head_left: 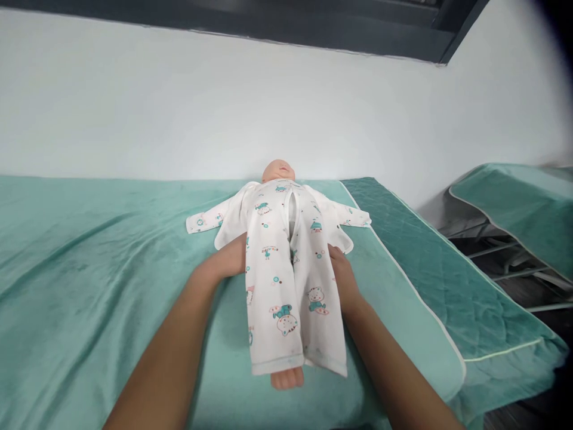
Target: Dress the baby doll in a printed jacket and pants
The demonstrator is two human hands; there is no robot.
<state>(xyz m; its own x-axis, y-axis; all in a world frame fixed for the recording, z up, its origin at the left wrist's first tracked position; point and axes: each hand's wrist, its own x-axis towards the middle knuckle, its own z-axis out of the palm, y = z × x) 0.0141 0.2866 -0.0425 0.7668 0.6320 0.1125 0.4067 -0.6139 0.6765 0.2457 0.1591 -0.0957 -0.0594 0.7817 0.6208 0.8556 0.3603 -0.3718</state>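
Note:
A baby doll (278, 171) lies on its back on a teal blanket (89, 263), head toward the wall. It wears a white printed sleepsuit (286, 269) with sleeves spread out; one bare foot (287, 377) sticks out below the trouser legs. My left hand (229, 258) reaches under the doll's left side at hip height, its fingers hidden beneath the cloth. My right hand (341, 272) rests against the other side of the suit's leg, fingers tucked under the fabric.
A quilted teal mat (430, 280) with white piping lies under the blanket at the right. A white wall (224, 107) runs behind the doll. Another teal-covered bed (519, 209) on a metal frame stands at the far right.

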